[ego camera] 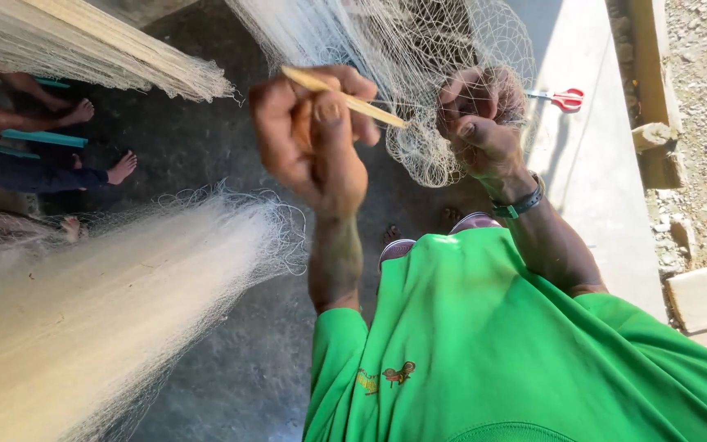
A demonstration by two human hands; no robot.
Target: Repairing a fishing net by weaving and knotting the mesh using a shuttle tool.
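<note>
A: Looking straight down, the left hand (312, 135) is up in front of the green shirt (501, 344), fingers wrapped tight round a slim, pale wooden netting needle (345, 96) that slants down to the right

B: And its tip?

A: Pointing into the fine, whitish mesh fishing net (419, 57) that hangs from above, just beside the right hand (480, 123)

B: What's the right hand up to?

A: Fingers curled shut, pinching a bunch of that mesh, with netting draped over the knuckles; there's a dark band on the wrist (520, 202)

B: Anything near it?

A: A pair of red-handled scissors (562, 99) lying on the pale concrete slab (583, 180), just right of that hand, partly seen through the net

B: Lower down?

A: A big heap of pale, bunched-up netting (83, 311) fills the lower left over the dark grey floor (231, 360), another bundle crosses the top left, and someone else's bare feet (100, 139) rest at the left edge, well apart from both hands
</note>
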